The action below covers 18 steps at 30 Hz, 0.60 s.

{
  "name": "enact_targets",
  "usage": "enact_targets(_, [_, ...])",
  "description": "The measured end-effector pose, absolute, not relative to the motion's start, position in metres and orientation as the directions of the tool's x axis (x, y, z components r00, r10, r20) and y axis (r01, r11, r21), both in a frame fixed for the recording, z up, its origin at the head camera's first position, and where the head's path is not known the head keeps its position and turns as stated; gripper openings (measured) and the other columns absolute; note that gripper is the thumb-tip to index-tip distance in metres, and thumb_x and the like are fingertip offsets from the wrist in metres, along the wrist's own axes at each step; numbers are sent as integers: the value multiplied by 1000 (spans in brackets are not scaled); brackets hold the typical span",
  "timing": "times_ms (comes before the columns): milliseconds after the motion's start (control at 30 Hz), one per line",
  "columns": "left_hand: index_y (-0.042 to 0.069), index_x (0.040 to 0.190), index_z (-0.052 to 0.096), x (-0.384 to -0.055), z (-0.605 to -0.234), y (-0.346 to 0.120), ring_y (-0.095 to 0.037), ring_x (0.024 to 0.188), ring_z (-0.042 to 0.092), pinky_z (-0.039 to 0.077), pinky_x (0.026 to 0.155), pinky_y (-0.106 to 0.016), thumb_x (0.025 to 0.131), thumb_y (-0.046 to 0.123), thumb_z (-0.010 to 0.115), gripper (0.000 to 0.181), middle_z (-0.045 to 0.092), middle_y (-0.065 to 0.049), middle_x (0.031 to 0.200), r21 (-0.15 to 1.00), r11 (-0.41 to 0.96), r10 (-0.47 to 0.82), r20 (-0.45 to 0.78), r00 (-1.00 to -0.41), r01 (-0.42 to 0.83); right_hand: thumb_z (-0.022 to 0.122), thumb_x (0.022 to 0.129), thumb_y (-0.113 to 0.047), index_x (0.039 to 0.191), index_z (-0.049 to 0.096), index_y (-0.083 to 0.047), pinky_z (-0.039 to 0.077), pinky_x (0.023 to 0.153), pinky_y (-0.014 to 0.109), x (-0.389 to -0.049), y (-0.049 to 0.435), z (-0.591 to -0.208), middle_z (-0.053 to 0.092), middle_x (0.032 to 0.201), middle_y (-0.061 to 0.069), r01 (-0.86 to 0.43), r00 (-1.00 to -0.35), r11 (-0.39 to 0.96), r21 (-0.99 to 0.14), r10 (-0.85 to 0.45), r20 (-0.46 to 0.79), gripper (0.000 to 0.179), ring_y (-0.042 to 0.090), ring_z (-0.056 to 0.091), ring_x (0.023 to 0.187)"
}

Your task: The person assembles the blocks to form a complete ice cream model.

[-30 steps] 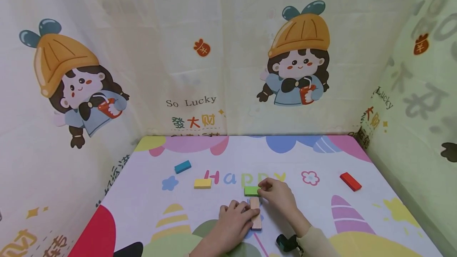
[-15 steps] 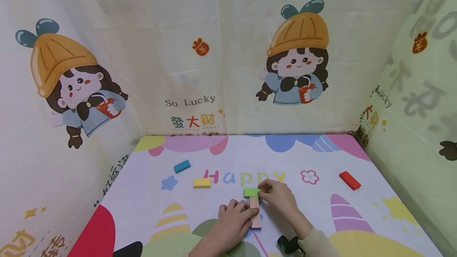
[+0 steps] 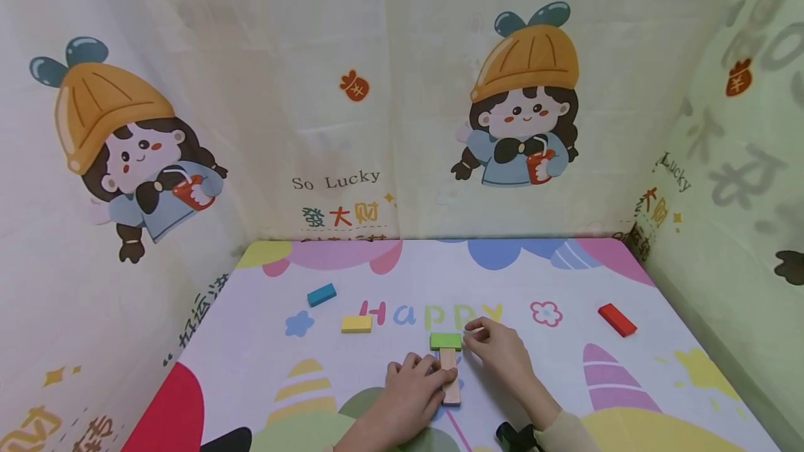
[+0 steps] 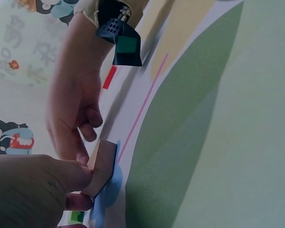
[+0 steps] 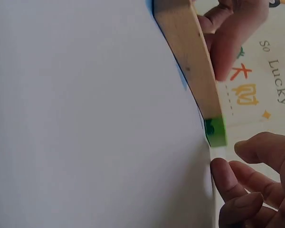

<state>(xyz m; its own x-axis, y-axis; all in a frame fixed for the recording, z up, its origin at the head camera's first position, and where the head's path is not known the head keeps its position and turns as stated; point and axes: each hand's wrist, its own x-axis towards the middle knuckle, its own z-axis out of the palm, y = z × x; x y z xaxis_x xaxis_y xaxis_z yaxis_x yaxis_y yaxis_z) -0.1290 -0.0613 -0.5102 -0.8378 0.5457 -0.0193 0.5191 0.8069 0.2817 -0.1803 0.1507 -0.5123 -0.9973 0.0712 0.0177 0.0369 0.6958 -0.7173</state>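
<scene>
1. Head view, fingers: the left hand point(image 3: 411, 389) grips the wooden block point(image 3: 451, 393), thumb laid over it and a fingertip at its 9 o'clock edge. The right hand point(image 3: 499, 354) holds nothing; its fingers are loosely bent, thumb and forefinger near each other, just beside the green block point(image 3: 445, 341) at its 3 o'clock end and apart from it. The green block lies crosswise against the wooden block's 12 o'clock end.

2. Head view, surface and room: from the green block, the yellow block point(image 3: 356, 324) lies between 9 and 10 o'clock, the blue block point(image 3: 322, 294) at 10, and the red block point(image 3: 618, 319) near 3. The printed table covering point(image 3: 389, 277) reads "Happy" toward 12 o'clock. Beyond it hangs pale cloth point(image 3: 301, 110) printed with cartoon figures. A black device point(image 3: 515, 437) sits by the right sleeve point(image 3: 565, 427).

3. Left wrist view: the left thumb and a finger grip the wooden block near the middle of the lower half; a sliver of the green block shows at 7 o'clock from it. The right fingertips are partly hidden.

4. Right wrist view: the right fingertips, at 4 o'clock, are parted with a gap before the green block. A left finger touches the wooden block near 1 o'clock.
</scene>
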Motion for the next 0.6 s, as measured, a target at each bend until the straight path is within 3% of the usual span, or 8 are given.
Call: enact_targets(600, [42, 142, 60, -125, -508, -63, -17, 107, 47, 34, 75, -38, 105, 37, 58, 37, 59, 9, 126, 249, 788, 570, 49, -820, 562, 72, 94, -29, 113, 74, -8, 48, 67, 32, -173, 254, -504, 76, 100, 6, 112, -988, 768, -630, 152, 10, 28, 17, 67, 80])
